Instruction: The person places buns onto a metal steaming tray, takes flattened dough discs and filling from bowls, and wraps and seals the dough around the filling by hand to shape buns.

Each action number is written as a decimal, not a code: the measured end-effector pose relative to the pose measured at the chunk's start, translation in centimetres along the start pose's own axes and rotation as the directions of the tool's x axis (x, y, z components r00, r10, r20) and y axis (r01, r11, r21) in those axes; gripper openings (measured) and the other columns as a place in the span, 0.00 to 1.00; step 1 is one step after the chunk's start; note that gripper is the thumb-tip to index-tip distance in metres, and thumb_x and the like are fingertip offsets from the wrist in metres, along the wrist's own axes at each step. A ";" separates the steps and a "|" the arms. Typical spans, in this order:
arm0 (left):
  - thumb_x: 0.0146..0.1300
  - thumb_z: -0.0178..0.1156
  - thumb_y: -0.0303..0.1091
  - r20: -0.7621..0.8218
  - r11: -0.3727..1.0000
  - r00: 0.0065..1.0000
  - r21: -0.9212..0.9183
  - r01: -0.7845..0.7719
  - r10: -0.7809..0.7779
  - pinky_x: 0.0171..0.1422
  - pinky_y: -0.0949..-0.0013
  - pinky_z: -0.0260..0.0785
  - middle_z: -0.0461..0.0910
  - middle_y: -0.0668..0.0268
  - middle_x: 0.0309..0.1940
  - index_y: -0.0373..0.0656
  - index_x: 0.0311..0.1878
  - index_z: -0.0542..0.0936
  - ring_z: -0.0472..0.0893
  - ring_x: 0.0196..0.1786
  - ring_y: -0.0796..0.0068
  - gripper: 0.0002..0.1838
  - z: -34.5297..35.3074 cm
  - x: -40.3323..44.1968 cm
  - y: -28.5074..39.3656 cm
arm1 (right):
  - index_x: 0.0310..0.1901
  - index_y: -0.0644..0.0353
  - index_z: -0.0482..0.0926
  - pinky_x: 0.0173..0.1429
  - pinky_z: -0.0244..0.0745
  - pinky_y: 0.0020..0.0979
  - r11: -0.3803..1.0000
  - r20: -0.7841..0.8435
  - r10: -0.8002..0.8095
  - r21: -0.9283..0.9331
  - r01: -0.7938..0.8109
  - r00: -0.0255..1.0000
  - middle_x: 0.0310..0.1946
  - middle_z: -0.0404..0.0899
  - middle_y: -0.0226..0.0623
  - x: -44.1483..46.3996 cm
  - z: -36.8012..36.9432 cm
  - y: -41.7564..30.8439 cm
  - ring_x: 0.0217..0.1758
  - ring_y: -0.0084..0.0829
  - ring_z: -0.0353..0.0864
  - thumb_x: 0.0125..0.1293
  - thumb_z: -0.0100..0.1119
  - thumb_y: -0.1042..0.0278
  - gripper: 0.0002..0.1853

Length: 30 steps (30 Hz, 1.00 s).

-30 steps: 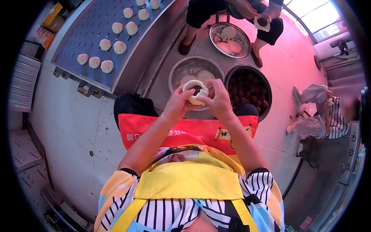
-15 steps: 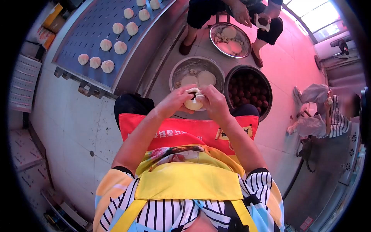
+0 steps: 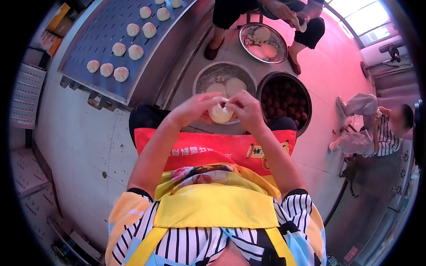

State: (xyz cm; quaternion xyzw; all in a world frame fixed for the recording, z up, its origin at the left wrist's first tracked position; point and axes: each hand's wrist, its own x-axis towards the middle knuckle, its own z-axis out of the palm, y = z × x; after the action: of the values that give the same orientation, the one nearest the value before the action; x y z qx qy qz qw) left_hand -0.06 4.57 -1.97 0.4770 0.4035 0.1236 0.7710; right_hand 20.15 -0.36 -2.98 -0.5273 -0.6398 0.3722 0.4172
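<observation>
A round white dough bun [image 3: 220,115] is between my hands, above the red apron, with a small dark opening at its top. My left hand [image 3: 193,109] is wrapped round its left side. My right hand [image 3: 245,109] pinches the dough edge at the upper right. Just beyond my hands stands a metal bowl [image 3: 202,80] with flat dough rounds [image 3: 235,86] and small dough bits. To its right is a dark tub [image 3: 265,81] of dark red-brown balls [image 3: 284,102].
Several pleated buns [image 3: 135,52] sit on a slotted metal tray [image 3: 84,53] at the upper left. A co-worker [image 3: 284,9] sits opposite behind a second bowl [image 3: 242,36], hands on dough. Another person [image 3: 381,128] sits at right, near a cat [image 3: 350,173].
The wrapper has gone from wide open with dark filling showing to a rounded bun with a small opening. The co-worker's hands have come together on their dough.
</observation>
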 end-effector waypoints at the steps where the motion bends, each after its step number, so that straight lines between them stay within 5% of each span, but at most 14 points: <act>1: 0.72 0.46 0.49 -0.036 0.993 0.999 -0.111 -0.041 0.038 0.47 0.65 0.77 0.75 0.64 0.51 0.46 0.63 0.68 0.77 0.51 0.73 0.23 0.1 0.2 -0.3 | 0.31 0.65 0.76 0.38 0.73 0.31 0.981 -0.028 0.137 0.142 -0.132 0.990 0.31 0.75 0.40 0.2 -0.2 -0.4 0.35 0.33 0.78 0.54 0.62 0.76 0.05; 3: 0.72 0.43 0.54 -0.121 0.936 0.989 -0.328 -0.126 0.090 0.49 0.64 0.75 0.76 0.65 0.51 0.46 0.64 0.68 0.77 0.50 0.74 0.27 0.8 0.6 -2.9 | 0.32 0.65 0.78 0.36 0.74 0.30 0.829 -0.015 0.411 0.421 -0.367 0.912 0.31 0.76 0.39 0.3 -0.4 -1.3 0.34 0.29 0.79 0.54 0.62 0.75 0.05; 6: 0.70 0.42 0.60 -0.189 0.727 0.943 -0.602 -0.330 0.273 0.54 0.70 0.71 0.76 0.65 0.49 0.39 0.64 0.67 0.75 0.52 0.77 0.34 4.0 3.0 -6.0 | 0.35 0.66 0.81 0.34 0.75 0.28 0.932 -0.005 0.283 0.237 -0.274 0.959 0.31 0.77 0.36 -0.1 1.7 0.4 0.32 0.25 0.79 0.55 0.63 0.73 0.07; 7: 0.70 0.37 0.61 -0.181 0.739 0.960 -0.613 -0.281 0.215 0.51 0.71 0.72 0.76 0.66 0.50 0.38 0.63 0.68 0.76 0.50 0.78 0.35 4.1 3.0 -6.4 | 0.39 0.64 0.82 0.35 0.76 0.27 0.962 0.059 0.221 0.153 -0.228 0.973 0.31 0.77 0.35 -0.2 1.6 1.2 0.32 0.27 0.79 0.55 0.63 0.73 0.10; 10: 0.69 0.36 0.63 -0.085 0.774 0.977 -0.597 -0.209 0.198 0.50 0.71 0.72 0.76 0.66 0.47 0.38 0.60 0.70 0.77 0.48 0.78 0.36 3.7 2.2 -6.3 | 0.38 0.65 0.80 0.28 0.80 0.23 0.996 0.164 0.092 -0.006 -0.092 0.982 0.35 0.75 0.33 -0.5 1.2 1.4 0.31 0.22 0.79 0.58 0.63 0.76 0.07; 16: 0.61 0.37 0.74 -0.139 0.926 0.987 -0.355 -0.128 0.083 0.46 0.74 0.71 0.78 0.69 0.41 0.44 0.54 0.76 0.78 0.44 0.80 0.42 2.6 2.1 -4.8 | 0.36 0.63 0.81 0.34 0.75 0.29 0.985 0.139 0.065 0.148 -0.086 0.988 0.36 0.76 0.34 -0.6 1.0 -0.7 0.33 0.28 0.79 0.53 0.64 0.76 0.08; 19: 0.62 0.33 0.72 -0.028 0.907 0.978 -0.370 -0.201 0.206 0.47 0.70 0.76 0.79 0.63 0.44 0.40 0.57 0.73 0.82 0.44 0.73 0.43 2.6 1.6 -3.6 | 0.35 0.63 0.80 0.32 0.75 0.26 0.993 0.085 -0.087 -0.071 0.094 0.993 0.33 0.74 0.34 -0.6 0.9 -0.1 0.31 0.27 0.79 0.53 0.65 0.76 0.08; 22: 0.61 0.32 0.74 0.016 0.915 0.996 -0.397 -0.073 0.086 0.46 0.70 0.77 0.80 0.62 0.43 0.39 0.56 0.74 0.82 0.43 0.73 0.45 2.1 2.1 -3.9 | 0.35 0.63 0.80 0.32 0.74 0.26 0.963 0.041 0.180 0.197 -0.184 0.983 0.30 0.72 0.34 -0.8 1.4 -0.5 0.30 0.27 0.78 0.53 0.65 0.76 0.07; 30: 0.60 0.36 0.75 0.085 0.994 0.994 -0.091 -0.062 0.070 0.47 0.68 0.77 0.80 0.63 0.44 0.40 0.55 0.75 0.82 0.44 0.71 0.45 1.2 1.7 -2.1 | 0.32 0.63 0.79 0.31 0.76 0.26 0.984 0.165 -0.105 0.159 0.078 0.981 0.36 0.75 0.37 -0.4 1.0 -0.6 0.31 0.29 0.79 0.53 0.63 0.78 0.04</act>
State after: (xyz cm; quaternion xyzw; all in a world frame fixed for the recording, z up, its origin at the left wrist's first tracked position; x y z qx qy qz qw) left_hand 1.54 3.68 -4.27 0.4607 0.3472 0.1456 0.8037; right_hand 19.04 -0.87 -2.88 -0.4299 -0.6670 0.4443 0.4159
